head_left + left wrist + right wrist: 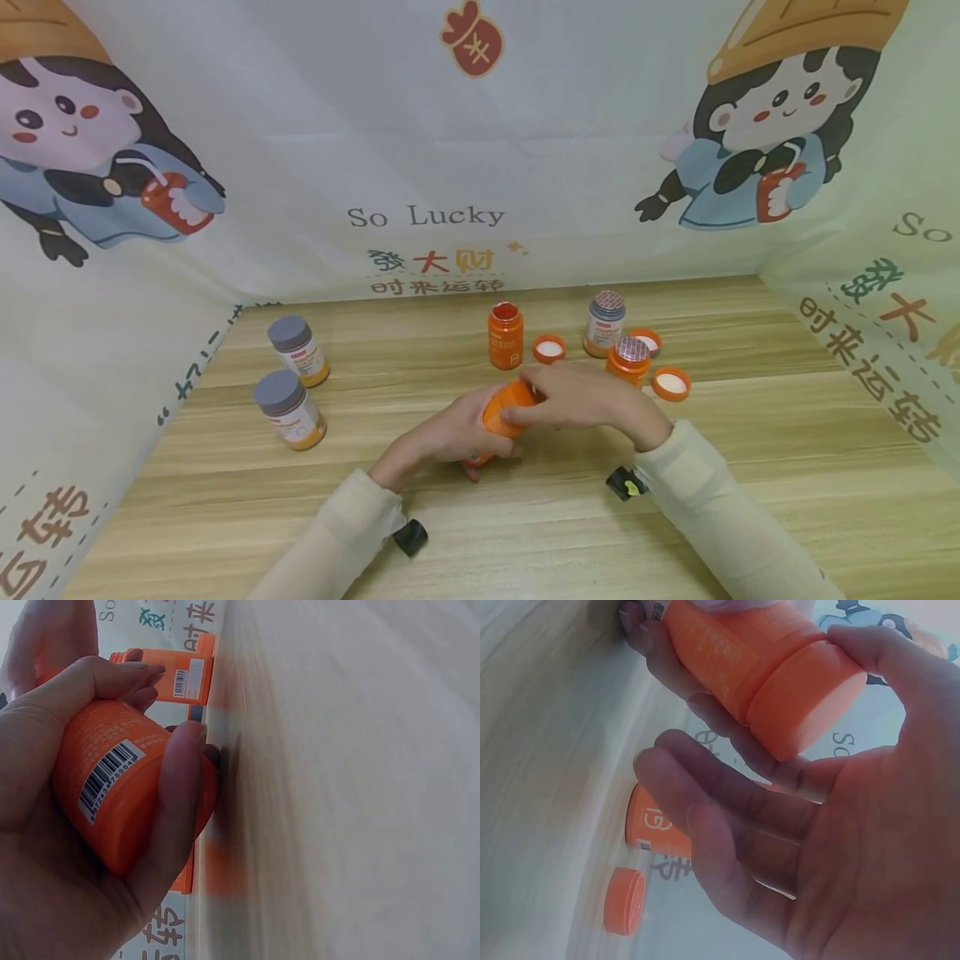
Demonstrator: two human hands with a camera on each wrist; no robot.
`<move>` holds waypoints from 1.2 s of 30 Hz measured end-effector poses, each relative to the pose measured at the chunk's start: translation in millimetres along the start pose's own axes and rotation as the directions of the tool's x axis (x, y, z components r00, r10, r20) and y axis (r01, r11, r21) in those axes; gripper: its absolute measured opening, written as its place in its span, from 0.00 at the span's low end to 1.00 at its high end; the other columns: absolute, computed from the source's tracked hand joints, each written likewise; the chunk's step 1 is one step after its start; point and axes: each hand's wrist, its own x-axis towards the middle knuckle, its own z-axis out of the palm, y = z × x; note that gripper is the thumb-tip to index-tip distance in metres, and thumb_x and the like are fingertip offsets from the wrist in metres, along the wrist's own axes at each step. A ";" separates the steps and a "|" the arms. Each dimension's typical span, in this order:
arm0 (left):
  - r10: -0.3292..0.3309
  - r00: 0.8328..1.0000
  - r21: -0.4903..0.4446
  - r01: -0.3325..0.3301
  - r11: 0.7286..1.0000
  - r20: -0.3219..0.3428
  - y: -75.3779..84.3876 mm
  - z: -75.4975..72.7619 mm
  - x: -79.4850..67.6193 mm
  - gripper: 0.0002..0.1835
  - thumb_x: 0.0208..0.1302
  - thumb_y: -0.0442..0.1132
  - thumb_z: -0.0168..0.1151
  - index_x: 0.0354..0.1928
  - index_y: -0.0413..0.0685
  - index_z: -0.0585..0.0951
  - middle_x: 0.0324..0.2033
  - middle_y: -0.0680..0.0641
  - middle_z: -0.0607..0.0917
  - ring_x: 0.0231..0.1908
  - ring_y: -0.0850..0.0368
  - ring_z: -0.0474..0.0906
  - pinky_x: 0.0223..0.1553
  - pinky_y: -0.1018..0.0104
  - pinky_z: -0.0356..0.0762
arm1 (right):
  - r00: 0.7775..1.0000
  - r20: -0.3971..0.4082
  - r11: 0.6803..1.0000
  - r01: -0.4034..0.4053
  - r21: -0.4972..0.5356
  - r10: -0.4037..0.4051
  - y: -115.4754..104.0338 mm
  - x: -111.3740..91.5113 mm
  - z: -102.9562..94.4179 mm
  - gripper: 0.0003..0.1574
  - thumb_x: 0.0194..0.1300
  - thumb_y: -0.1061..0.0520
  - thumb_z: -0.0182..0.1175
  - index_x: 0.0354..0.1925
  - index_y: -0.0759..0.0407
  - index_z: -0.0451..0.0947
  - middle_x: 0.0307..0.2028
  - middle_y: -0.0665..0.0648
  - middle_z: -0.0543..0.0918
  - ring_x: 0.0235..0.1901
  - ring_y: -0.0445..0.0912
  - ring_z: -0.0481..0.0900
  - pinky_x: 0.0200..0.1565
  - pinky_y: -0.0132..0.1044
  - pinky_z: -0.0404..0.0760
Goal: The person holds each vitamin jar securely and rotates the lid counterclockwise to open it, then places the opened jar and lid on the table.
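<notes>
Over the middle of the table an orange bottle [508, 407] lies tilted between both hands. My left hand [467, 423] wraps its fingers and thumb round the bottle's body, with a barcode label [111, 778] showing in the left wrist view. From the other side my right hand [581, 393] pinches the bottle's orange cap [807, 701] between thumb and index finger. The cap sits on the bottle's neck. The right hand's other fingers are loosely bent, away from the cap. Just beyond the hands stands an uncapped orange bottle [506, 340], an orange cap [550, 348] beside it.
Back right, a grey bottle [604, 323] and an orange bottle [628, 360] stand uncapped with foil seals. Near them lie an orange cap [671, 384] and another cap [649, 341]. Two grey-lidded bottles, one farther back [299, 350] and one nearer [289, 410], stand at left. Printed cloth [315, 167] encloses the table.
</notes>
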 end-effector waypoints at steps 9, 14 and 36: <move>-0.014 1.000 0.001 0.014 1.000 -0.015 0.3 0.4 -0.1 0.32 0.56 0.41 0.75 0.62 0.69 0.75 0.46 0.48 0.80 0.34 0.52 0.80 0.19 0.52 0.87 | 1.000 -0.010 1.000 0.004 -0.018 -0.004 1.2 0.1 -0.5 0.28 0.68 0.25 0.55 0.41 0.45 0.76 0.24 0.45 0.71 0.23 0.43 0.71 0.26 0.34 0.63; -0.012 1.000 0.008 0.012 1.000 -0.013 0.0 0.2 -0.2 0.31 0.56 0.41 0.75 0.61 0.69 0.75 0.45 0.48 0.79 0.34 0.52 0.80 0.19 0.51 0.87 | 1.000 -0.010 1.000 0.005 -0.026 -0.005 0.1 -1.1 -1.3 0.28 0.66 0.26 0.58 0.44 0.46 0.75 0.25 0.46 0.72 0.24 0.43 0.71 0.26 0.34 0.63; 0.010 1.000 0.015 -0.010 1.000 -0.011 -1.5 -0.8 0.5 0.31 0.56 0.42 0.75 0.61 0.68 0.74 0.44 0.48 0.79 0.34 0.53 0.80 0.19 0.49 0.87 | 1.000 -0.005 1.000 0.020 -0.003 -0.020 2.9 -0.2 -0.4 0.29 0.67 0.25 0.57 0.41 0.47 0.75 0.25 0.45 0.70 0.23 0.42 0.70 0.26 0.34 0.62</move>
